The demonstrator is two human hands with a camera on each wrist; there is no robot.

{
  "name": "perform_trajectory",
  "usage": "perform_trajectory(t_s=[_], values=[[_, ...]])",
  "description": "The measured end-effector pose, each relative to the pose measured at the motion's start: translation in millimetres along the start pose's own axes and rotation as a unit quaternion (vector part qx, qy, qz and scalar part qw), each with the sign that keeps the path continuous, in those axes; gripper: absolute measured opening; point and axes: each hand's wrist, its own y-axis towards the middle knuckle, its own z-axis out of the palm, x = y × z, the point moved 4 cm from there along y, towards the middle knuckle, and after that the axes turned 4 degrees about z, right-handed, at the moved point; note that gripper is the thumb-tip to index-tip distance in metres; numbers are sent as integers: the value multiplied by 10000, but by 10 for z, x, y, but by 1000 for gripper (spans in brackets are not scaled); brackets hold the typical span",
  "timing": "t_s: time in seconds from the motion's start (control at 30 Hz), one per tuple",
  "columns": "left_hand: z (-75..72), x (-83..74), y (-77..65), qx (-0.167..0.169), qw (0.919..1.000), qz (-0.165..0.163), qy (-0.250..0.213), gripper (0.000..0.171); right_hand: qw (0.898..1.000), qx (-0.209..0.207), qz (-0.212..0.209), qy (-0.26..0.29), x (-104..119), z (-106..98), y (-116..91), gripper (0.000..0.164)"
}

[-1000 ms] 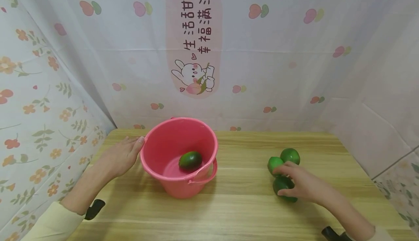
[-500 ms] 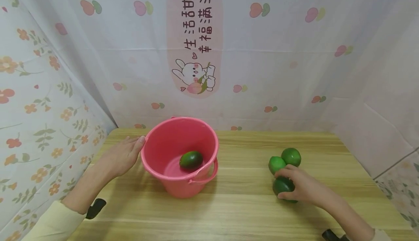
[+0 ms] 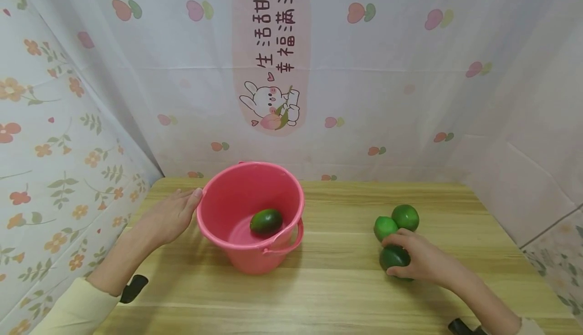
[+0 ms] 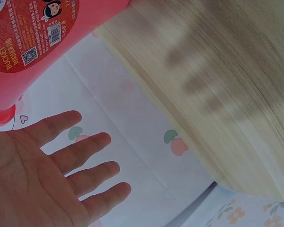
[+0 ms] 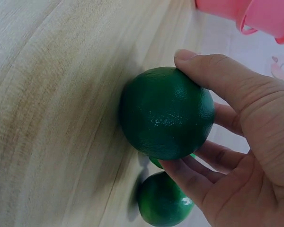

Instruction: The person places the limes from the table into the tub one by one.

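My right hand grips a dark green lime between thumb and fingers, low over the wooden table. Just beyond it are two more limes, a lighter green one and a mid-green one. At the left, the thumb of my left hand lies at the rim of a pink bucket. The other fingers of that hand stretch out straight and spread in the left wrist view. Inside the bucket, on its bottom, lies another dark green lime.
The bucket's pink handle hangs down on its right side. A white printed curtain stands behind the table, with floral cloth along the left. The bucket's label shows in the left wrist view.
The fingers of my right hand have drawn back from the lighter lime and settled round the dark one. My left hand and the bucket keep their places.
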Motion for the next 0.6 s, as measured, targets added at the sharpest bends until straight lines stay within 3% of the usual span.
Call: perform_trajectory(t_s=[0.3,0.6], values=[[4,17,1,-24,10000,4,20,67,9999,-51,-126,4,8,-11,7,49],[3,26,11,6,10000,-64,57,68,9999,106,7,50,-5,-26,14,49]])
